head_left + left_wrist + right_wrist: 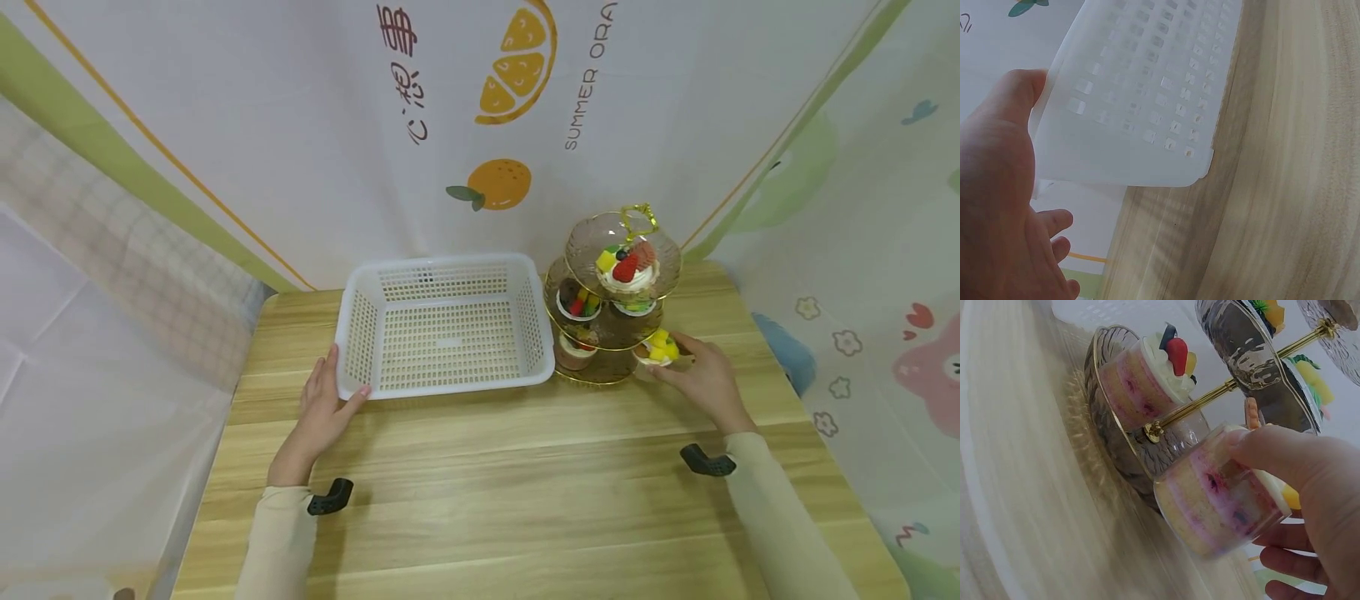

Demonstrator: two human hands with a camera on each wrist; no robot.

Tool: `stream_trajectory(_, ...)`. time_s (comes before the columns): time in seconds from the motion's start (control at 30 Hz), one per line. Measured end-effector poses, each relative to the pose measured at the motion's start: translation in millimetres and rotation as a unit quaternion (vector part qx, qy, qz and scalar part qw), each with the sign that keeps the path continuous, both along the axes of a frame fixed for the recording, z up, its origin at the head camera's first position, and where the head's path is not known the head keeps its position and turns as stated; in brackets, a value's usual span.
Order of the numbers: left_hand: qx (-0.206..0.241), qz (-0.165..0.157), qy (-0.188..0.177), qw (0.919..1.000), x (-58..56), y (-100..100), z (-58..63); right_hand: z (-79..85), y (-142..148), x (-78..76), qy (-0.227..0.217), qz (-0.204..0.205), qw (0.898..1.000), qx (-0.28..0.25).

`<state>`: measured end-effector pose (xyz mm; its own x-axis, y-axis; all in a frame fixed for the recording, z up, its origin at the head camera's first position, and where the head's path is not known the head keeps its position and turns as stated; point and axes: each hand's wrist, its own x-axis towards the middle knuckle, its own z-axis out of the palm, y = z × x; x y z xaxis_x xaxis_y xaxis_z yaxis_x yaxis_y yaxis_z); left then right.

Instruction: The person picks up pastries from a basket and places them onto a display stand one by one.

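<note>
My left hand [321,414] holds the near left corner of a white plastic basket [446,392], thumb at the front rim and index finger at the left rim; its other fingers hang off the corner in the left wrist view. My right hand [707,377] grips a clear cup of layered cake [1216,494] with yellow fruit on top, just off the lowest tier of a three-tier stand [600,379]. In the right wrist view the cup tilts in front of that tier. Another layered cake cup [1141,387] sits on the same tier.
On the top tier stands a cream cake [628,273] with fruit. The middle tier bears a dark dessert [577,300] and a green-topped one [636,307], partly hidden. The wooden table [525,500] meets a printed curtain [450,192] behind the basket and stand.
</note>
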<state>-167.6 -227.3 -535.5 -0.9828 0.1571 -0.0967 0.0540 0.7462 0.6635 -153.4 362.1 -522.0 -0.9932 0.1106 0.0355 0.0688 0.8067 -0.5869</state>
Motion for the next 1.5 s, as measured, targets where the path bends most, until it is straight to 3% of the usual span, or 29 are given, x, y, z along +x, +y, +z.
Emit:
stream_trajectory(0.33,0.001,0.001,0.003,1.0000,-0.9,-1,0.3,-0.6,-10,-18.0,0.003,0.018,1.000,-0.018)
stream_trajectory(0.8,0.000,0.002,0.004,1.0000,0.1,1,0.2,-7.2,-13,-33.2,0.009,-0.008,0.999,-0.036)
stream_trajectory(1.07,0.002,0.002,0.007,1.0000,0.6,1,1.6,-15.7,-20,-38.4,0.047,-0.036,0.997,-0.050)
stream_trajectory(1.5,0.004,0.001,0.015,0.9999,0.3,0,0.5,-28.2,-24,-47.5,0.047,-0.043,0.996,-0.066)
